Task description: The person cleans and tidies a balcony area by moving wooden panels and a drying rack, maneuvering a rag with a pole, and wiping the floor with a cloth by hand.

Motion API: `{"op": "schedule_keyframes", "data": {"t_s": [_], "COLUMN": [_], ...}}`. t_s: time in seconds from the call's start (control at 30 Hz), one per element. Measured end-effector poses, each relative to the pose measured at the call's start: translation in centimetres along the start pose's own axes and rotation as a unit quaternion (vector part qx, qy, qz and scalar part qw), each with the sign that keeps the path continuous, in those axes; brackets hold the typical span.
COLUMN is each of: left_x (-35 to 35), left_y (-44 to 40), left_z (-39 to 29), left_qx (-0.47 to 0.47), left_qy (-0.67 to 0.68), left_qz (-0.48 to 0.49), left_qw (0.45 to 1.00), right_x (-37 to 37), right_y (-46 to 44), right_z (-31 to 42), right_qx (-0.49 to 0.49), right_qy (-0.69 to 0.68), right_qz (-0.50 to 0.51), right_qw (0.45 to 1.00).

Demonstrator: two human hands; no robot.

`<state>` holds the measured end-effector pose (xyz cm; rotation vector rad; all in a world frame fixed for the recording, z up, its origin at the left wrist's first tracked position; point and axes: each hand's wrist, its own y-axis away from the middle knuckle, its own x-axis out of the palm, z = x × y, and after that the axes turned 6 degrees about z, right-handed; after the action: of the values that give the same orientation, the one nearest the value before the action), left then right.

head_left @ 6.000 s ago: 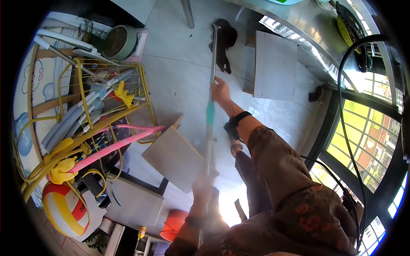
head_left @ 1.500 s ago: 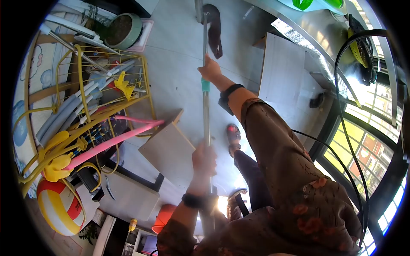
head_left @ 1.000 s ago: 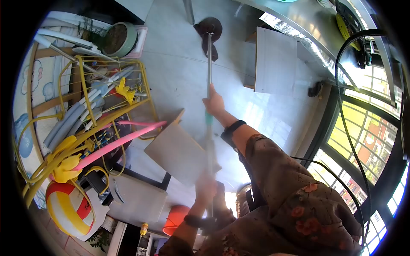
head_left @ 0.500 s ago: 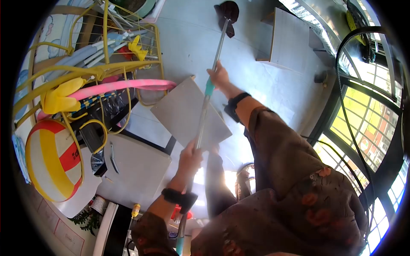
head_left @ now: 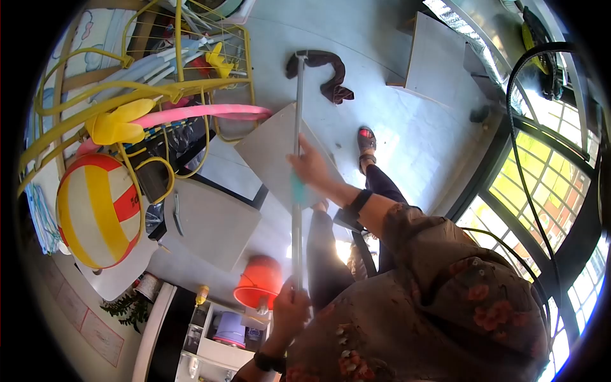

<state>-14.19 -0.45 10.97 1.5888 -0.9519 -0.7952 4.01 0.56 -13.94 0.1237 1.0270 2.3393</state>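
Observation:
A mop pole (head_left: 297, 235) runs nearly upright through the middle of the view, with a dark, wet-looking mop cloth (head_left: 334, 76) at its far end on the floor. The cloth trails to the right in a curve. My right hand (head_left: 312, 167) is round the pole near its blurred teal grip, one finger stretched along the pole. Lower down, my left hand (head_left: 289, 312) is closed on the pole near my body. A red bucket (head_left: 258, 280) stands just left of that hand.
A yellow metal rack (head_left: 146, 95) with pink and grey tubes fills the left, beside a volleyball (head_left: 98, 210). A grey board (head_left: 270, 149) lies near the pole. A cabinet (head_left: 436, 60) stands at the upper right. My sandalled foot (head_left: 366, 141) is on the floor (head_left: 407, 134).
The mop head has swept left and nearer, and its cloth has spread into a curve. Both hands have moved lower in view. The red bucket and my sandalled foot now show.

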Motion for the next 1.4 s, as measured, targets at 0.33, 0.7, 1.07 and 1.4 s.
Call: {"op": "schedule_keyframes", "data": {"t_s": [0.33, 0.7, 1.07, 1.4], "left_x": [2.3, 6.6, 4.3, 6.6], "left_y": [-2.7, 7.1, -2.5, 5.2], "left_z": [4.6, 3.1, -6.0, -2.2], "left_qx": [0.129, -0.090, 0.007, 0.116], "left_qy": [-0.141, -0.038, 0.191, -0.245], "left_qz": [0.047, -0.012, -0.029, 0.022], "left_qw": [0.981, 0.995, 0.981, 0.962], "right_x": [-4.1, -3.5, -2.2, -7.6], "right_y": [-0.5, 9.6, -8.2, 4.9], "right_z": [-4.9, -5.4, 5.0, -2.6], "right_qx": [0.041, 0.069, 0.035, 0.066], "right_qy": [0.059, 0.090, 0.023, 0.037], "right_qz": [0.018, 0.063, 0.193, 0.120], "right_qw": [0.997, 0.992, 0.980, 0.990]}}
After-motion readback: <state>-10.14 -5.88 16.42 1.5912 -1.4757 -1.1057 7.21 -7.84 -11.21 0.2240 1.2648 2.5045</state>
